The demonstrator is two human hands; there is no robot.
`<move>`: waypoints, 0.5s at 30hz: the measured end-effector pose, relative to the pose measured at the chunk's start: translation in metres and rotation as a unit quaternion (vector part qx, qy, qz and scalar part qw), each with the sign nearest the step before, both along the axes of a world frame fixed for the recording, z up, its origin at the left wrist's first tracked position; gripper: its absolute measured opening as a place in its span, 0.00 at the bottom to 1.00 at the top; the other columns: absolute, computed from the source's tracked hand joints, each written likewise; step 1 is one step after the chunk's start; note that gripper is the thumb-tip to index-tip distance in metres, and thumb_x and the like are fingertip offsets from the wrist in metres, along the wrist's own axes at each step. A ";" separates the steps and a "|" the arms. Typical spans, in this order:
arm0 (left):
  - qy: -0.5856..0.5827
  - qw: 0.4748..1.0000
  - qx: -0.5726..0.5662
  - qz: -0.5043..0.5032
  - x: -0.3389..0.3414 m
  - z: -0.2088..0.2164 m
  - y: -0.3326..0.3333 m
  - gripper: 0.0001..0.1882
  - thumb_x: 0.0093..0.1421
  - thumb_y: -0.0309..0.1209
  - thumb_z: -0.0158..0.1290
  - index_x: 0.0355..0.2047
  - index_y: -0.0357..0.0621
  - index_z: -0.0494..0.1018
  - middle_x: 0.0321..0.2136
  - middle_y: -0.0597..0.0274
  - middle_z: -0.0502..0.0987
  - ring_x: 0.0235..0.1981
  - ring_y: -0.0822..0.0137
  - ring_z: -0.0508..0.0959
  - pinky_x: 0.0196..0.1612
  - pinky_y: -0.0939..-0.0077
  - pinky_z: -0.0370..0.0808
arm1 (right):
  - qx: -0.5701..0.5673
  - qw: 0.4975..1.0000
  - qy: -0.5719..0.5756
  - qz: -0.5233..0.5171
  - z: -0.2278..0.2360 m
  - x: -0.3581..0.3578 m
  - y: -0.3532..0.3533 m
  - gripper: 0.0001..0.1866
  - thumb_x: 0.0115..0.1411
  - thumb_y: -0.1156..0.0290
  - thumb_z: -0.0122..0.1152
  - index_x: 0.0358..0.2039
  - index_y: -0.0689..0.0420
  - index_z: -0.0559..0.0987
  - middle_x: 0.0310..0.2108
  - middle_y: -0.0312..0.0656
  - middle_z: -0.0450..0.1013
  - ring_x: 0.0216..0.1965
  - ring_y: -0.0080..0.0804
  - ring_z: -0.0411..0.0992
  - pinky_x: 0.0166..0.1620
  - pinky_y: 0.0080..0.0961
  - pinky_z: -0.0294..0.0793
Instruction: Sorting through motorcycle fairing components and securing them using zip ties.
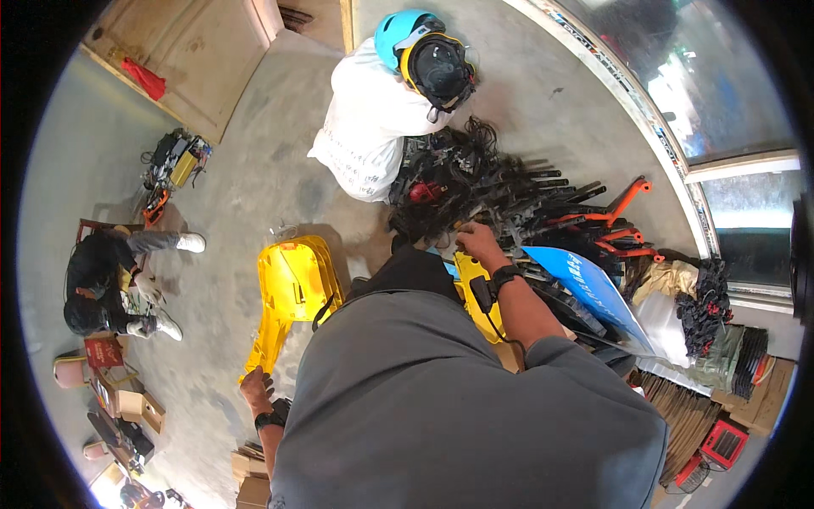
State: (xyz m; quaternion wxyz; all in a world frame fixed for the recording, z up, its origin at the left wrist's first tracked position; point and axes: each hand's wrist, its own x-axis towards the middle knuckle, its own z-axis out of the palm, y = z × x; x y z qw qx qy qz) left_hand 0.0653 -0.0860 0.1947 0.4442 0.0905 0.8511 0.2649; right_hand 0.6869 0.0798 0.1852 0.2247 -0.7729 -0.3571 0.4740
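Observation:
My left hand (256,388) is closed on the lower end of a long yellow plastic piece (270,339) at my left. Its upper end meets a wide, rounded yellow plastic shell (297,270) on the floor; whether the two are joined I cannot tell. On the other side of my body, my right hand (481,244) bends its fingers over the top of a narrow yellow plastic panel (476,297). A black device with a cable hangs by my right wrist, partly covering that panel. Just beyond this hand lies a tangled heap of black cables and tubes (475,187).
A person in white with a blue helmet (405,32) bends over the heap. Another person in dark clothes (97,276) sits at the left. Orange metal frames (623,204), a blue sign board (585,288) and stacked cardboard (682,416) stand at the right. Boxes (140,410) lie lower left.

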 end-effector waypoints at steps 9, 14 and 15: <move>0.042 0.998 -0.020 -0.038 -0.006 0.004 0.010 0.19 0.58 0.40 0.54 0.42 0.36 0.75 0.27 0.59 0.79 0.21 0.68 0.77 0.18 0.76 0.71 | -0.008 0.999 0.018 -0.032 -0.009 0.001 -0.022 0.19 0.54 0.72 0.56 0.45 0.69 0.76 0.32 0.47 0.77 0.30 0.31 0.76 0.33 0.26 0.76; 0.038 0.998 -0.006 -0.052 -0.002 0.012 0.012 0.18 0.58 0.39 0.54 0.42 0.36 0.75 0.26 0.60 0.79 0.21 0.68 0.77 0.18 0.75 0.72 | -0.024 0.997 0.041 -0.057 0.001 -0.002 -0.027 0.19 0.54 0.72 0.56 0.44 0.69 0.76 0.32 0.48 0.77 0.30 0.32 0.76 0.33 0.26 0.75; 0.038 0.998 -0.007 -0.053 -0.003 0.012 0.012 0.18 0.58 0.39 0.54 0.42 0.36 0.75 0.26 0.60 0.79 0.21 0.68 0.77 0.18 0.75 0.72 | -0.024 0.998 0.036 -0.050 0.001 -0.002 -0.027 0.19 0.54 0.72 0.56 0.44 0.69 0.76 0.32 0.48 0.77 0.30 0.32 0.76 0.33 0.26 0.75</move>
